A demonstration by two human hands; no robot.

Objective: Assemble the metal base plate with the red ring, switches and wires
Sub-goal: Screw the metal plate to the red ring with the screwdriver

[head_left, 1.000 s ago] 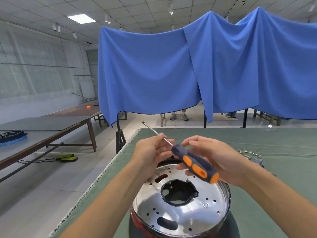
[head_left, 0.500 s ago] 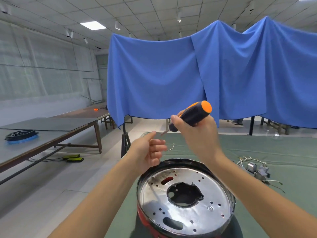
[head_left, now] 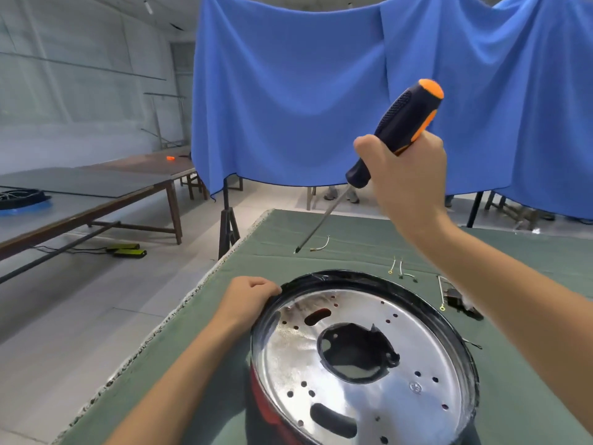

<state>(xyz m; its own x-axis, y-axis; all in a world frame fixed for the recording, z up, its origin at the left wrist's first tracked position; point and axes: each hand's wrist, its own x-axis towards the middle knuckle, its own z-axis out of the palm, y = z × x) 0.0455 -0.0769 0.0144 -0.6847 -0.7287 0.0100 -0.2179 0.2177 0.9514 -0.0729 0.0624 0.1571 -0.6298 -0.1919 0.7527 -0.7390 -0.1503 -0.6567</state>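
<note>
Head view: at lower centre the metal base plate (head_left: 362,358) sits in the red ring (head_left: 266,409) on the green cloth (head_left: 205,342). The left hand (head_left: 248,298) curls over its rim; above, the right hand (head_left: 406,175) grips the screwdriver (head_left: 394,130) — tip clear. Wires (head_left: 401,269) lie beyond. Steady the rim, then lower the tip squarely — no slipping.

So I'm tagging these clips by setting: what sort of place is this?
Probably a workshop or assembly hall rather than a home. Long bare work tables stand on a tiled floor, a green cloth covers the bench, and loose wires lie by the metal base plate.
</note>
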